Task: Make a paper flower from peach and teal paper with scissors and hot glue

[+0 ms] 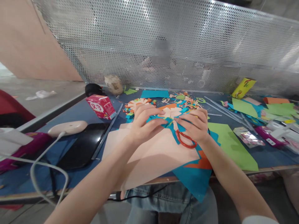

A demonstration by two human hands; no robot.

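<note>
Between my hands is a layered paper flower with a pale pink centre and blue and orange fringed strips. My left hand grips its left side, with curved fingers lying over the petals. From the other side my right hand holds the flower's right edge, fingers bent and thumb tucked below. Red-handled scissors lie just beneath my right hand, their blades partly hidden. Under them are a pale pink paper sheet and blue paper. Another fringed paper flower sits behind my left hand.
At left are a black phone, a red box and a white device with a cable. Paper scraps lie behind the flower. Green paper and a yellow can are at right. A perforated metal panel stands behind.
</note>
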